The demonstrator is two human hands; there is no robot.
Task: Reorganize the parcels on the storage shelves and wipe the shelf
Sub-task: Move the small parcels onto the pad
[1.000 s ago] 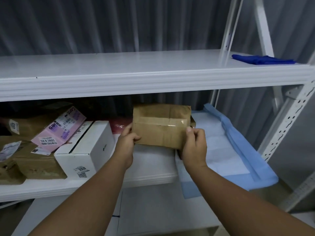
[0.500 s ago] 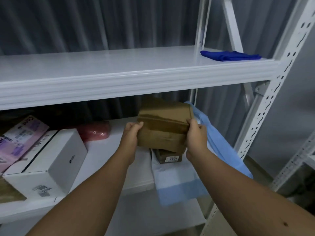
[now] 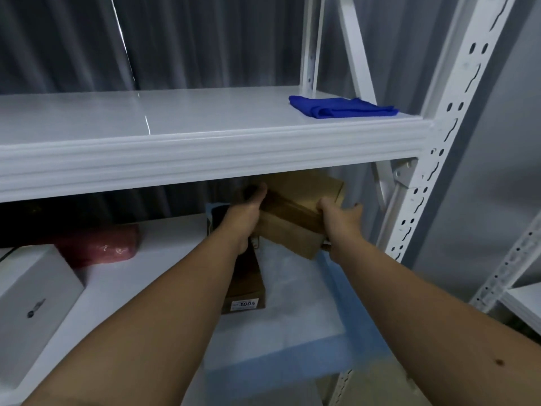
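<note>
I hold the brown cardboard parcel [image 3: 295,218] by its two ends, left hand [image 3: 244,218] and right hand [image 3: 341,222] curled round it, above the blue-edged pad [image 3: 292,303] on the lower shelf [image 3: 164,238]. I judge this the placing step; next it must go down beside the dark box [image 3: 247,285], which crowds the left. The blue cloth [image 3: 342,108] waits on the upper shelf [image 3: 175,153].

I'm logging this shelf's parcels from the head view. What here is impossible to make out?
- Brown box, head view: its top back part hides under the upper shelf; whether it rests on anything is unclear.
- Left hand: fingertips lost in shadow behind the box.
- Right hand: fingers hidden behind the box.
- Dark box: the arm covers its far end; only "3004" reads.
- White box: cut off by the left edge; logo too small.
- Red parcel: blurred, dim.
</note>
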